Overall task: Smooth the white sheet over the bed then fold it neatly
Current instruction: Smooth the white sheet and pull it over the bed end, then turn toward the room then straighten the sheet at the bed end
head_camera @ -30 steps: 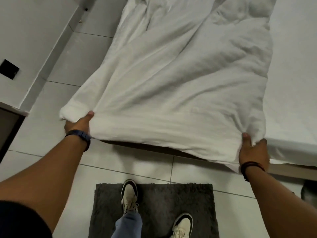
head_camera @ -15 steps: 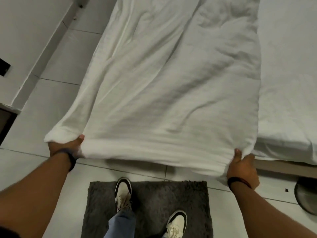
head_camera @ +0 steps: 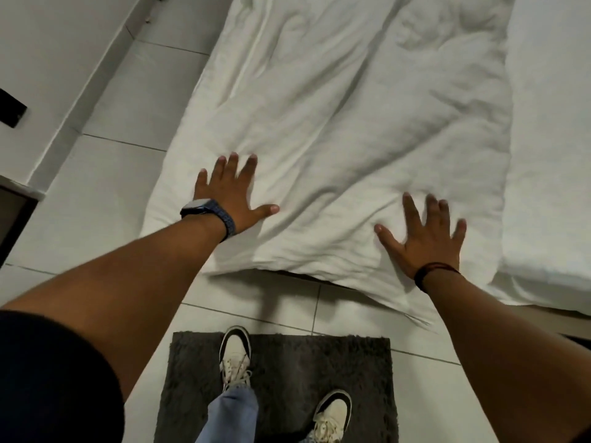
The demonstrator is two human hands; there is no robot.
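Note:
The white sheet lies wrinkled along the left part of the bed, its near edge hanging just past the foot. My left hand rests flat on the sheet near its left near corner, fingers spread, holding nothing. My right hand lies flat on the sheet near its right near corner, fingers spread too. Creases run across the sheet between and beyond both hands.
I stand on a dark grey mat on the pale tiled floor at the foot of the bed. A white wall with a black plate runs along the left. A dark piece of furniture sits at the left edge.
Both hands have let go of the sheet's near corners and now press flat on top of it. The sheet has dropped onto the bed.

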